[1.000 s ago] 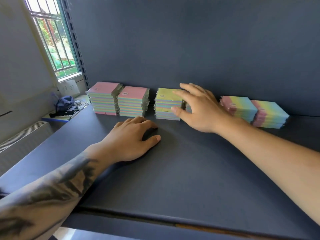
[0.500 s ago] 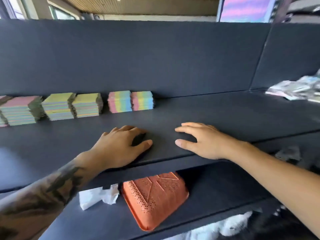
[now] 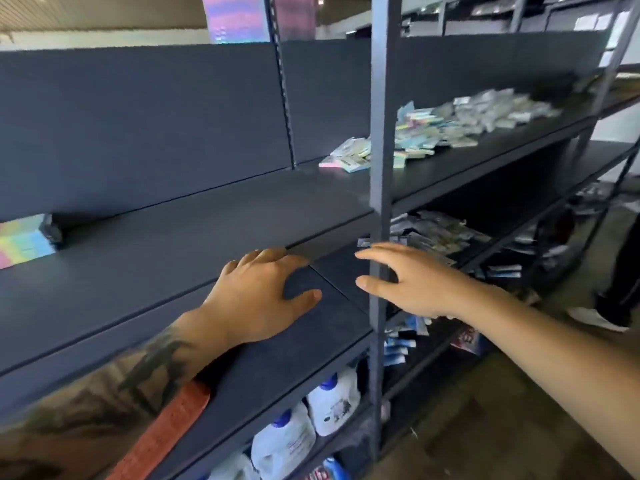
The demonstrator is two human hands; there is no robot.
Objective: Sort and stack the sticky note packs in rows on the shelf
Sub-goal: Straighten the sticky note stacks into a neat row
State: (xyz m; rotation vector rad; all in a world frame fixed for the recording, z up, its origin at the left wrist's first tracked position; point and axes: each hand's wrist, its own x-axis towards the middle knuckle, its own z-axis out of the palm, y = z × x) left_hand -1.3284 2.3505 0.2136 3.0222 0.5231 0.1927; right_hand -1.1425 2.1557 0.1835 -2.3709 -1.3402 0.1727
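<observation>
The left hand (image 3: pixel 263 292) is laid palm down with the fingers loosely spread and the thumb stretched out to the right, the tattooed forearm running back to the near left. The right hand (image 3: pixel 412 285) is held out flat, fingers straight and pointing left, nothing gripped, its bare forearm reaching in from the near right.

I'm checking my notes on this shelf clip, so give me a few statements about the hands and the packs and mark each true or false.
1. The left hand rests on the shelf. True.
2. The right hand grips a pack. False: it is open and holds nothing.
3. A loose pile of packs lies on the shelf to the right. True.
4. The stacked packs sit between the hands. False: they are at the far left edge.
5. White bottles stand on a lower shelf. True.
</observation>
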